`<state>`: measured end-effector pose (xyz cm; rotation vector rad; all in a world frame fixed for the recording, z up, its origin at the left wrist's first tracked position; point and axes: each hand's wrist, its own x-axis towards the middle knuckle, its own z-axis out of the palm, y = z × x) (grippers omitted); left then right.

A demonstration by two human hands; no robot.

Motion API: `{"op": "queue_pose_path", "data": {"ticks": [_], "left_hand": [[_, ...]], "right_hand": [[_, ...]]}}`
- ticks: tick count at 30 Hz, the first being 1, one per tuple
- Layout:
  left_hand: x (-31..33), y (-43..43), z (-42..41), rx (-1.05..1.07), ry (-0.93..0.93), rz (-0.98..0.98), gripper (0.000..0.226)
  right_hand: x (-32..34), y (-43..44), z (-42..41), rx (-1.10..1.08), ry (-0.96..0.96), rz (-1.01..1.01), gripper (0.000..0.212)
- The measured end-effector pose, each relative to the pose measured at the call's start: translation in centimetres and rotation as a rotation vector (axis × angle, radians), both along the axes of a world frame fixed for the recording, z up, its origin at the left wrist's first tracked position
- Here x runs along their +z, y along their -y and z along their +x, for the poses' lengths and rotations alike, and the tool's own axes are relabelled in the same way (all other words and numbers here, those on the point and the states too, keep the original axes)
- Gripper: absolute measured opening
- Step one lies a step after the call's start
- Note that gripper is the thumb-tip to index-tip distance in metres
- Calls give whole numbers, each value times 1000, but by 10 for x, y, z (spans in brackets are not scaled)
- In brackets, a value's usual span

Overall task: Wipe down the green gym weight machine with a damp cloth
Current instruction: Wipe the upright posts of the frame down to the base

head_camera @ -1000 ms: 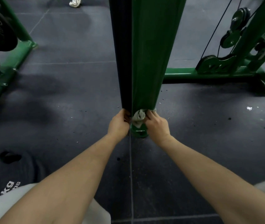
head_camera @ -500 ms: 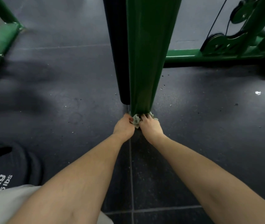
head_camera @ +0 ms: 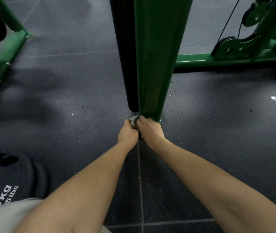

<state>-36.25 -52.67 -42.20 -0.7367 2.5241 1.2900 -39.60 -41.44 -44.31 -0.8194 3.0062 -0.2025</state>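
"Holding a crumpled grey cloth (head_camera: 134,121), are both hands?"

"Yes. The left hand (head_camera: 127,134) has its fingers curled tight round one end of the cloth. The right hand (head_camera: 150,130) has its fingers bent over the other end, and they press it against the bottom of the tall shiny green metal post (head_camera: 157,56)."

"Where is the cloth?"

"Right at the foot of the post, down by the dark speckled rubber floor (head_camera: 66,101). Only a small bit of cloth shows between the two hands, which touch each other."

"Are any fingers straight?"

"No, they all look bent. The fingertips are mostly hidden behind the cloth and the post, so I cannot tell how hard they squeeze."

"What else is close by?"

"A long black pad (head_camera: 125,52) runs down the left side of the post. A black round weight plate with white letters (head_camera: 7,182) lies on the floor at the lower left. Green frame bars (head_camera: 218,58) sit far off to the right."
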Motion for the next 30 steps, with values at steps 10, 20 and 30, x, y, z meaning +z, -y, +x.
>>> {"op": "queue_pose_path", "data": {"ticks": [10, 20, 30], "left_hand": [[84, -20, -8, 38, -539, 28, 21], [57, -14, -12, -289, -216, -80, 33], [118, -26, 0, -110, -692, 32, 21]], "right_hand": [[95, -44, -20, 179, -386, -299, 20], [46, -55, -17, 139, -374, -133, 35], [133, -48, -13, 15, -382, -388, 36]]}}
